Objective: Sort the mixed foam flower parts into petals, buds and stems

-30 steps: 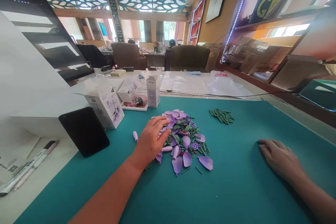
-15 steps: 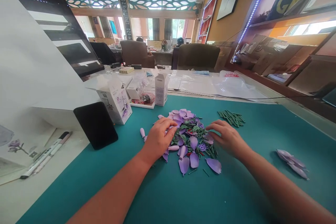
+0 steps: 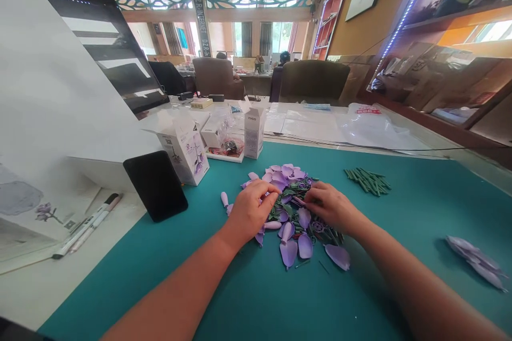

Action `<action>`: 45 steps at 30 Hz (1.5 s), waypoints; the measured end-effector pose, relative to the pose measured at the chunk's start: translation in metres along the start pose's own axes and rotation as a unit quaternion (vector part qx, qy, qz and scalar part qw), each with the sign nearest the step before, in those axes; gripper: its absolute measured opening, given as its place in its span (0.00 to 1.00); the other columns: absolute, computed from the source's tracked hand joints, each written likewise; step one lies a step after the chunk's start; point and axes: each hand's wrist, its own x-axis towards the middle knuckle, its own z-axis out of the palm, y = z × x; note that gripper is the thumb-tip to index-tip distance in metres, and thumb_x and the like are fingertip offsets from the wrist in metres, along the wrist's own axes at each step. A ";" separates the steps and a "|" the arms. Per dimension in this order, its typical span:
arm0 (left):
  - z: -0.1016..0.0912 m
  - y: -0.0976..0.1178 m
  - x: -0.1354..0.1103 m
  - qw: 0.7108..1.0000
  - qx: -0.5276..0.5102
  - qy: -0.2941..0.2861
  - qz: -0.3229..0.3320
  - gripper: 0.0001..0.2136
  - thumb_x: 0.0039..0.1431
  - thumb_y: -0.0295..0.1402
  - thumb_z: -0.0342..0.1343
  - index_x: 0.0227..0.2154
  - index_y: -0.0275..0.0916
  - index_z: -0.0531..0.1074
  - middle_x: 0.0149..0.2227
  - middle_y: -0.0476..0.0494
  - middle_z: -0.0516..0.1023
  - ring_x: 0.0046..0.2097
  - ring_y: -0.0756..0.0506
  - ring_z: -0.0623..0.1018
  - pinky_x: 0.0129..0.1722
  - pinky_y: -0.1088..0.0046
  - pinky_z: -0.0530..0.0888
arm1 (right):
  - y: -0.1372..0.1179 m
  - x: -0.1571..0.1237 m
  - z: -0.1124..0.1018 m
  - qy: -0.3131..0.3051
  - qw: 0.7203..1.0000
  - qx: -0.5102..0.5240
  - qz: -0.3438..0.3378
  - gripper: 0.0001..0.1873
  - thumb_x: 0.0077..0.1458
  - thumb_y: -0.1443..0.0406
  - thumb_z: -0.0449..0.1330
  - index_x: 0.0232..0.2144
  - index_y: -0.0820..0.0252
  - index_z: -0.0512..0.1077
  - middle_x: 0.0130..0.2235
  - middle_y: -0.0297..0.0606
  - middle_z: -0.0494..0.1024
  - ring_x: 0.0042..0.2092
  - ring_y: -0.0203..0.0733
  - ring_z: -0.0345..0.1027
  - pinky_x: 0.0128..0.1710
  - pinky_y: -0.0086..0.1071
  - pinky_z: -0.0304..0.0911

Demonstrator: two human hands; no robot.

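Purple pieces (image 3: 304, 218) heaped, my left hand (image 3: 251, 209) over left edge, my right hand (image 3: 333, 205) over right, both bent, whether grasping, cannot tell

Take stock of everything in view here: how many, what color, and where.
Pile: one, purple and green, between the hands
Sticks: many, green, right of the pile
Petals: several, purple, stacked at right
Mat: one, teal, beneath these
Tablet: one, black, left
Pens: two, pale, far left
Boxes: at least three, white, beyond the tablet
Tray: one, white, among the boxes
Screen: one, black, upper left
Bag: one, translucent, beyond the mat
Chairs: at least three, brown and black, background
Left hand: one, bare, pile's left side
Right hand: one, bare, pile's right side
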 end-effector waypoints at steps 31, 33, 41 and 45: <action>-0.021 -0.004 0.013 0.832 -0.486 0.128 -0.237 0.10 0.57 0.35 0.51 0.38 0.36 0.69 0.31 0.44 0.76 0.23 0.54 0.70 0.22 0.79 0.65 | 0.019 0.033 -0.026 0.103 0.953 0.198 0.204 0.15 0.53 0.58 0.52 0.36 0.61 0.74 0.36 0.42 0.78 0.34 0.40 0.69 0.29 0.30 0.63; -0.020 -0.002 0.013 0.807 -0.512 0.134 -0.261 0.08 0.56 0.34 0.51 0.37 0.36 0.69 0.30 0.44 0.76 0.22 0.54 0.69 0.21 0.79 0.64 | 0.029 0.050 -0.023 0.072 0.977 0.080 0.186 0.16 0.54 0.62 0.49 0.37 0.60 0.74 0.37 0.41 0.79 0.36 0.40 0.70 0.32 0.30 0.64; -0.010 -0.001 0.012 0.774 -0.546 0.079 -0.311 0.07 0.57 0.32 0.48 0.34 0.36 0.69 0.28 0.45 0.74 0.21 0.55 0.67 0.20 0.79 0.63 | 0.049 0.116 -0.001 -0.021 0.987 -0.095 0.131 0.18 0.54 0.68 0.50 0.43 0.59 0.75 0.48 0.41 0.77 0.49 0.46 0.68 0.46 0.33 0.60; -0.008 -0.005 0.011 0.777 -0.547 0.066 -0.305 0.08 0.59 0.32 0.47 0.34 0.36 0.70 0.29 0.45 0.74 0.22 0.54 0.68 0.20 0.79 0.63 | 0.053 0.135 0.004 -0.076 0.981 -0.116 0.133 0.17 0.51 0.67 0.55 0.42 0.60 0.76 0.44 0.42 0.78 0.45 0.45 0.70 0.42 0.32 0.61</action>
